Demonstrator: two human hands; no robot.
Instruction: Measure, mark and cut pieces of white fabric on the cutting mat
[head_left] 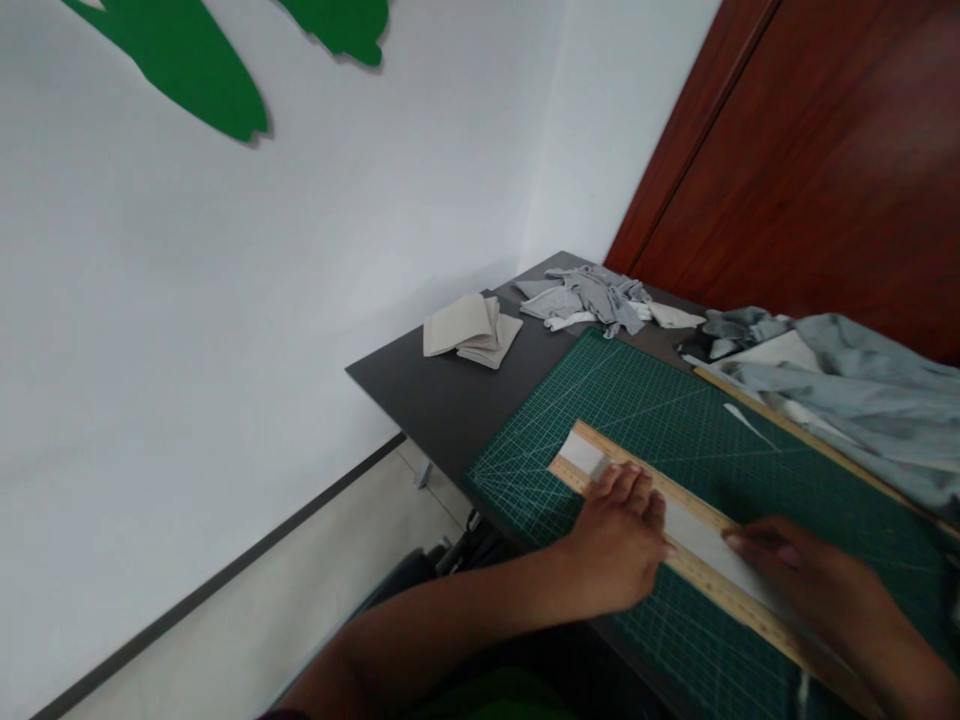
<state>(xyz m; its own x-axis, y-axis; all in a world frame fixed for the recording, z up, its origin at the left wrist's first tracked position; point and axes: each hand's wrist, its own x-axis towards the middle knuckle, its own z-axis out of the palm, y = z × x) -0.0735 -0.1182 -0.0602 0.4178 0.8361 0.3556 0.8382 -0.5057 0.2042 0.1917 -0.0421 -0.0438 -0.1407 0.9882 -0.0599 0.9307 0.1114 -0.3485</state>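
Observation:
A wooden ruler [724, 592] lies slantwise over the green cutting mat [630, 380], and a narrow white strip [585, 452], seemingly fabric, runs along its length. My left hand [619, 545] presses down on strip and ruler near their far end, fingers lying flat and hiding part of both. Farther along the strip, my right hand [832, 590] hovers or rests with its fingers curled and fingertips at the strip's edge. A small pinkish spot shows between these fingers, too blurred to identify. The ruler's near end is hidden under the right hand and forearm.
Folded beige cloths [469, 330] sit on the dark table [420, 385] by the wall. Grey scraps [592, 295] are heaped in the far corner. Greyish-blue fabric [862, 370] piles along the right, beside a second long wooden ruler [810, 430]. A thin white sliver [746, 420] lies on the mat.

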